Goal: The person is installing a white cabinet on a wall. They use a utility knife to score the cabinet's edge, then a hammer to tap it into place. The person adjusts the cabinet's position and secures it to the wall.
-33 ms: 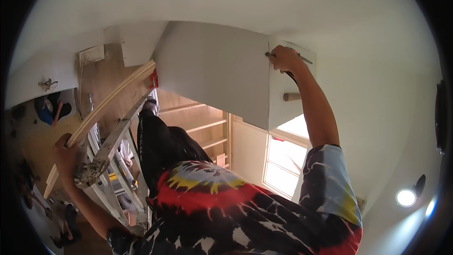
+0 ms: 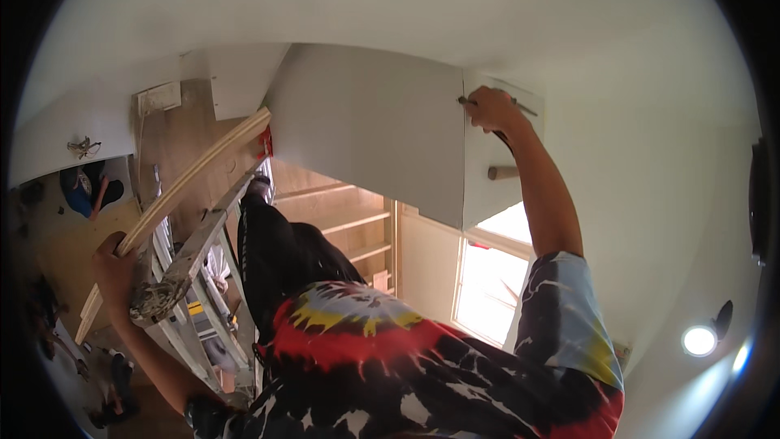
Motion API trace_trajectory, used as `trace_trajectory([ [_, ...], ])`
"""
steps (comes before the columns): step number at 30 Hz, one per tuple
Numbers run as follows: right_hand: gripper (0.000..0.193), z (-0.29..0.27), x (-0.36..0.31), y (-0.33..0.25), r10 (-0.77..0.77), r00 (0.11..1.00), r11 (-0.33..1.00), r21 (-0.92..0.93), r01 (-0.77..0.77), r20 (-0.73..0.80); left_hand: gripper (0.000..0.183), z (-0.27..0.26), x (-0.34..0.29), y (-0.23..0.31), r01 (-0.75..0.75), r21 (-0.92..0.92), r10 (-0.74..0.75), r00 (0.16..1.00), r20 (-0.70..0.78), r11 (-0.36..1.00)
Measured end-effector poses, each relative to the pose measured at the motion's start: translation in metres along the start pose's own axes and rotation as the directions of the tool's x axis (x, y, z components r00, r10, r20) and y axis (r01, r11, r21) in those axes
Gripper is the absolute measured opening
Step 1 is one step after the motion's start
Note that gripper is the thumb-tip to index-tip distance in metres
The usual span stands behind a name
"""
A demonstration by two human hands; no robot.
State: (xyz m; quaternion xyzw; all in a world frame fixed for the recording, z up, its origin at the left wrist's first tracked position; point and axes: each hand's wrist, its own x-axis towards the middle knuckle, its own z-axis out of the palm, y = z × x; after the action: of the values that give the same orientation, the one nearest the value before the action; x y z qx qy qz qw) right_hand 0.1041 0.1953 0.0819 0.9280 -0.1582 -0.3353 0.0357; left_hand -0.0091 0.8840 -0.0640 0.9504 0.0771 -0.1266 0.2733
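Observation:
My left hand (image 2: 112,270) is closed around a long pale wooden strip (image 2: 191,173), which slants up and away beside the ladder. Raised at the far right, my right hand (image 2: 491,109) is closed on a thin dark metal tool (image 2: 526,108). The tool's dark tip pokes out left of my fingers, close to the seam of a grey-white panel (image 2: 374,122); its exact kind I cannot make out. Below that hand, the rounded end of a wooden handle (image 2: 502,171) shows beside my forearm, which hides the rest.
A paint-stained stepladder (image 2: 191,260) stands by my legs. Wooden shelving (image 2: 349,218) and a bright window (image 2: 487,293) lie below the panel. At the lower left, a person in blue (image 2: 81,191) is on the floor far below. Loose wires (image 2: 84,146) hang from the left wall.
The panel and my right hand sit slightly lower in the picture. Both hands keep the same holds.

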Motion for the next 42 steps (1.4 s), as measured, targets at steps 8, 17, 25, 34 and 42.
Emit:
trace_trajectory([
  [8,0.019,-0.003,0.001,0.004,-0.086,0.996,0.994,-0.061,0.086,0.012,0.027,0.004,0.004,0.001,0.089,-0.007,-0.089,0.995,0.040,0.996],
  [17,0.025,-0.007,-0.019,0.002,0.058,0.995,0.983,0.168,-0.072,0.086,0.024,0.004,0.000,0.001,0.043,-0.105,-0.041,0.999,0.020,0.994],
  [25,0.032,0.046,0.020,0.005,-0.173,0.704,0.984,-0.084,0.160,-0.689,0.024,-0.003,0.006,0.015,0.088,-0.077,-0.081,0.993,0.080,0.993],
  [34,0.034,0.057,0.000,0.026,-0.122,0.734,0.985,0.011,0.174,-0.668,0.033,0.007,0.006,-0.007,0.046,-0.059,-0.038,0.991,0.128,0.997],
  [42,0.030,0.072,-0.018,0.023,0.011,0.760,0.971,0.190,0.149,-0.650,0.036,-0.003,0.009,-0.005,0.074,-0.008,-0.071,0.982,0.177,0.997],
])
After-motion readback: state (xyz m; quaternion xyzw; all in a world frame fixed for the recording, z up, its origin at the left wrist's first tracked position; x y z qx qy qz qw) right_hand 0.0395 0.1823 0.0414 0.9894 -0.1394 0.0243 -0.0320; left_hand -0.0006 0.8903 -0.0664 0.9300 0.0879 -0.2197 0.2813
